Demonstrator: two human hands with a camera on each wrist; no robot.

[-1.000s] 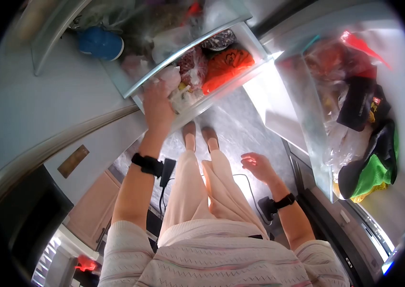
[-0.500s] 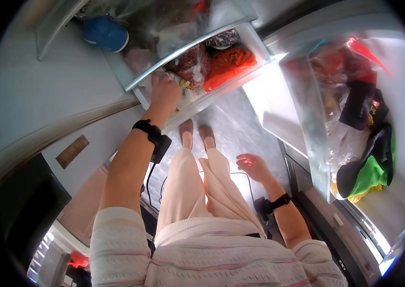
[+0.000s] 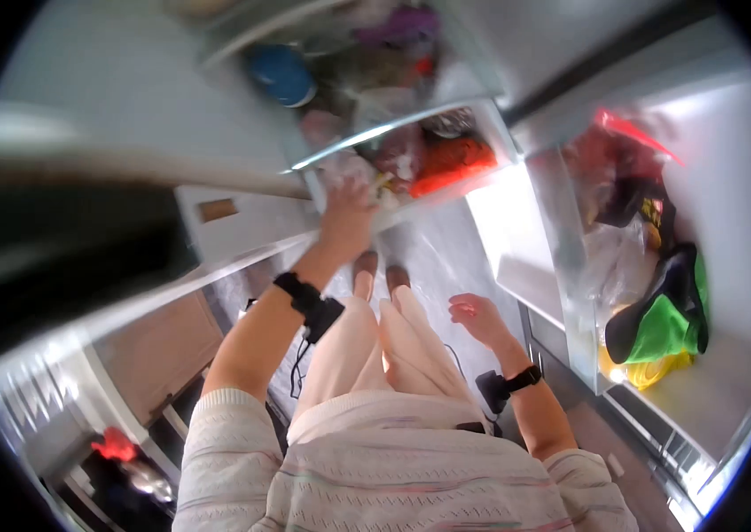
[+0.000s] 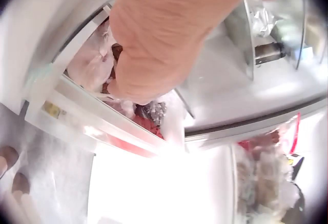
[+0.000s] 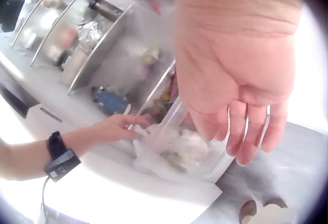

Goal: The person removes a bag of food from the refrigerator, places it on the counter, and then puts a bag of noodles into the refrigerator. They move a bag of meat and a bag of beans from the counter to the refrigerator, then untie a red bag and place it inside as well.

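My left hand is over the left end of a pulled-out fridge drawer, at a whitish plastic bag. In the right wrist view its fingers look fairly straight, with a gap to the thumb, close by the drawer's rim. The left wrist view shows it above a pale pink bag, with its fingertips hidden. An orange-red bag lies towards the drawer's right end. Away from the drawer, my right hand hangs beside the legs, its fingers loosely curled and holding nothing.
A second clear drawer with a blue item and several bags sits behind the first. At the right, the open door's bin holds packages, a green and black bag and a yellow bag. The feet stand below the drawer.
The head view has turned, so the drawer appears further right. My left hand has shifted from gripping a whitish bag to lying over the drawer's left end. The right hand has barely moved.
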